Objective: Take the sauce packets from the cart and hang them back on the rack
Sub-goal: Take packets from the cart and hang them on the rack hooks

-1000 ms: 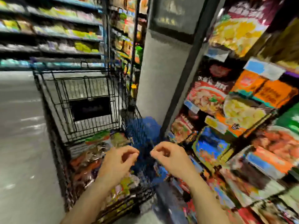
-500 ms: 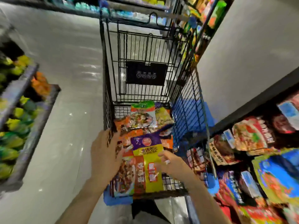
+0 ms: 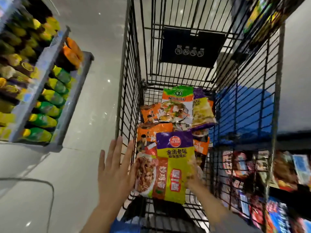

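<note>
You are at the picking step, looking down into the black wire cart (image 3: 133,91), with the rack (image 3: 286,174) of hanging packets on your right. Sauce packets fill the cart floor. Your left hand (image 3: 116,172) is flat and holds nothing. Your right hand (image 3: 193,175) grips the near edge of the purple and yellow packet (image 3: 176,162) (it looks blurry). Next, lift it out and find a free hook.

Green and yellow bottles (image 3: 42,101) on grey shelves (image 3: 36,84) at left.
</note>
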A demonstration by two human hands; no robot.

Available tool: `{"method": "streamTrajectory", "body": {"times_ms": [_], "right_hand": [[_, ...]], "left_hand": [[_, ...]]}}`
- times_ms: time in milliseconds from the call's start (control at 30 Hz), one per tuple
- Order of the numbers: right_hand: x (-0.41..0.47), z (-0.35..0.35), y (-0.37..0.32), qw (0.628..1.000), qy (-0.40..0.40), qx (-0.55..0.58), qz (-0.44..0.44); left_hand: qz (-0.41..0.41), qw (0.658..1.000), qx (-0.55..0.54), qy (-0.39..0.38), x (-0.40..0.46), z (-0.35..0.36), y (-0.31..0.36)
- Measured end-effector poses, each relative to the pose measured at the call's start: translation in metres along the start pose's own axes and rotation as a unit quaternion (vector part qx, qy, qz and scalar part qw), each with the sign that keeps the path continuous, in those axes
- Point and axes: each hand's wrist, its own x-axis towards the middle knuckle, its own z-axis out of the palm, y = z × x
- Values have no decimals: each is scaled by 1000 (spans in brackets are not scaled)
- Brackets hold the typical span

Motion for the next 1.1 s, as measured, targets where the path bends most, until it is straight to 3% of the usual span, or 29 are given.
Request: {"method": "streamTrajectory", "body": {"times_ms": [167,333,433,533,667,833,967,1100], "right_hand": [[19,35,3,999,42,-5,12],[0,27,-26,969,207,7,-134],[13,-9,-49,941,256,-79,-205],[51,-37,-76,916,249,-230,-214],[107,-46,-104,907,190,-312,-208],[146,-39,-124,855,119,-438,-252],[137,-48,-122,838,118,-468,-255],[103,-46,-106,869,145,-388,-271]], "left_hand": [[5,1000,-11,9,1,1,1],[13,999,-41,22,0,2,0],[10,998,-63,22,-1,1,2],[1,997,-77,25,-2,3,2],[3,997,-70,36,-3,6,3],[1,996,-73,41,-4,7,3],[-4,996,-77,36,-7,8,5],[-7,995,-92,32,-10,7,8]]}}
